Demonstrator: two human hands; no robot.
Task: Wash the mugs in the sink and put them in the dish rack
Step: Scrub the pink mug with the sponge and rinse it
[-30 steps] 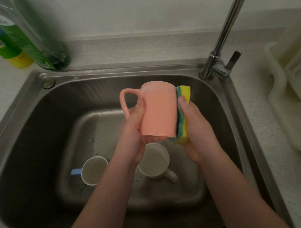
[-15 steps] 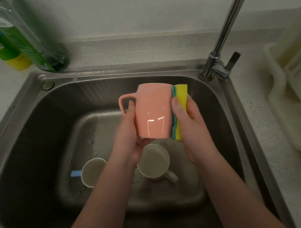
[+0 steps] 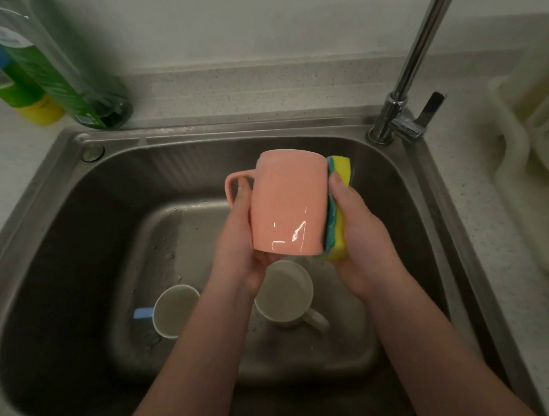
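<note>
a: where is the pink mug [image 3: 287, 205] held?

b: at the centre of the frame, above the sink [image 3: 80, 219]; it is gripped by the left hand [image 3: 240, 247], thumb by the handle, mouth turned toward the lower edge.

a: and the right hand [image 3: 364, 239]?

b: a yellow-and-green sponge [image 3: 338, 210] is pinched in it and pressed against the mug's right side.

a: other mugs?

b: a white mug [image 3: 284, 293] is seen below centre; a mug with a blue handle [image 3: 174, 310] lies lower left; the dish rack [image 3: 523, 173] is at the right edge.
</note>
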